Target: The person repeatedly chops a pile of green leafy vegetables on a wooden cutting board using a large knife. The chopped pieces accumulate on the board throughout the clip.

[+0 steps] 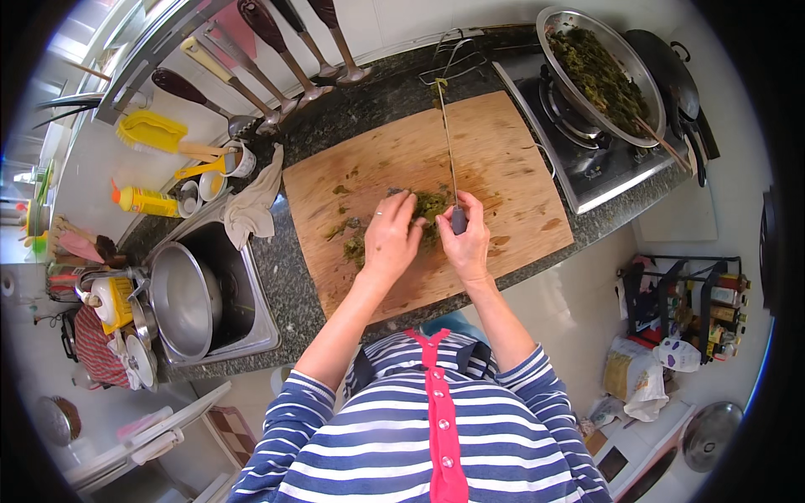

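Observation:
A kitchen knife stands edge-on over a wooden cutting board, its grey handle in my right hand. A scrap of green leaf clings near the blade's far end. Beside the handle lies a pile of dark green chopped vegetable, partly hidden by my hands. My left hand rests its fingers on the pile's left side, with the fingers bent and nothing visibly gripped. More chopped bits are scattered on the board to the left.
A steel bowl of chopped greens with chopsticks sits tilted on the gas stove at right. The sink at left holds a large steel basin. A cloth drapes over the sink's corner. Ladles and spatulas hang along the back wall.

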The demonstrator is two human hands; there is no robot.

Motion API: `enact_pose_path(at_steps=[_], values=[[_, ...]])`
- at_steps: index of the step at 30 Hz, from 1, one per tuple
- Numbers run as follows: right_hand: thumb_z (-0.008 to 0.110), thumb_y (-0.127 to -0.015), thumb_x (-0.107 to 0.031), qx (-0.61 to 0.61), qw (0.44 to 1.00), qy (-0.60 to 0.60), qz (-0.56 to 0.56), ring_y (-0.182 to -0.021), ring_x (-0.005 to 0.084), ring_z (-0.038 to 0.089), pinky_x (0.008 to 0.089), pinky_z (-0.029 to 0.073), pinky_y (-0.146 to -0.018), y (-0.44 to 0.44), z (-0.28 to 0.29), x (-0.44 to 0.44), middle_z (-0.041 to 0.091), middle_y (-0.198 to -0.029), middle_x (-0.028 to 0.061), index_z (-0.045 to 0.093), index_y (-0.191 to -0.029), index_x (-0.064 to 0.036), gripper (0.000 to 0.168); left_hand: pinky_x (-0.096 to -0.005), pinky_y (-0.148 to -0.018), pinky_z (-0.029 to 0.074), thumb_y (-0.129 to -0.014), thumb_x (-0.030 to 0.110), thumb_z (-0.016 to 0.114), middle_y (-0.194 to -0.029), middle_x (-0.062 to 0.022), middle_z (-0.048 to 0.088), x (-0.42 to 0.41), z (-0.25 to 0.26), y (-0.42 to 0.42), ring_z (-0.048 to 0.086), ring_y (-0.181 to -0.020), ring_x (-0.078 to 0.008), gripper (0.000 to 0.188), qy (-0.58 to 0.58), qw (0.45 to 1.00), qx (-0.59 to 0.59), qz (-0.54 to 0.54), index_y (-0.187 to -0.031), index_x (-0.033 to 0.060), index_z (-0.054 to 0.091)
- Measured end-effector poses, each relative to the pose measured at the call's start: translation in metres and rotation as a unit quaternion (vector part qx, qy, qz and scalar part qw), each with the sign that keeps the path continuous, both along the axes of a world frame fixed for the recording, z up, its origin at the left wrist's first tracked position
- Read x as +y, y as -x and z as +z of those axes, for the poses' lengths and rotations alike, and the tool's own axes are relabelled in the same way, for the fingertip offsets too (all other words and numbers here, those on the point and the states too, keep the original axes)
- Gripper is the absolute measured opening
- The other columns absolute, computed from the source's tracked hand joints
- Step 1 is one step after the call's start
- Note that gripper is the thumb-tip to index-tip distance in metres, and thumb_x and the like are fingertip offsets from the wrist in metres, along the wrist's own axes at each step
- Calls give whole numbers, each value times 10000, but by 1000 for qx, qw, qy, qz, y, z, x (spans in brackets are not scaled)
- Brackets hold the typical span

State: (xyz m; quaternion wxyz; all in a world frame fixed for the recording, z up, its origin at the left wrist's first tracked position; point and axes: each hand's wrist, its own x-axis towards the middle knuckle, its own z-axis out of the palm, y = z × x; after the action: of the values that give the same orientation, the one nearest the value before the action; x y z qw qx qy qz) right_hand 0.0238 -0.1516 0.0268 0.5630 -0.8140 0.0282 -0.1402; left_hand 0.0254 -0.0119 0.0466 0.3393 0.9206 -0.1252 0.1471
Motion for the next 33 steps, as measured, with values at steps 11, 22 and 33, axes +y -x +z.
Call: enact_pose_path(at_steps=[11,22,33], values=[[679,-761,-49,1,1000,-14,-1,-698,273,630,353,500,-649,-4,0,-18,630,-778,122,491,-1152,-48,434,-494,-1016,327,-828,162,573,-1337,-163,448,-14,-10,4,394,-1265,-303,486,-233,972,24,-17,-1267,-12,460],[648,-815,-86,-28,997,66,27,-683,265,614,320,488,-626,35,48,-58,636,-844,166,525,-1173,0,388,-561,-1033,265,-800,221,644,-1327,-163,452,-8,0,-8,367,-1278,-335,450,-223,973,57,-31,-1200,36,552],[366,-964,-344,243,936,204,151,-777,464,571,511,452,-690,50,84,-66,602,-772,270,558,-1020,-24,377,-409,-848,462,-739,83,647,-1072,-119,581,-5,-12,-23,534,-1039,-312,221,-57,994,65,-71,-950,24,622]])
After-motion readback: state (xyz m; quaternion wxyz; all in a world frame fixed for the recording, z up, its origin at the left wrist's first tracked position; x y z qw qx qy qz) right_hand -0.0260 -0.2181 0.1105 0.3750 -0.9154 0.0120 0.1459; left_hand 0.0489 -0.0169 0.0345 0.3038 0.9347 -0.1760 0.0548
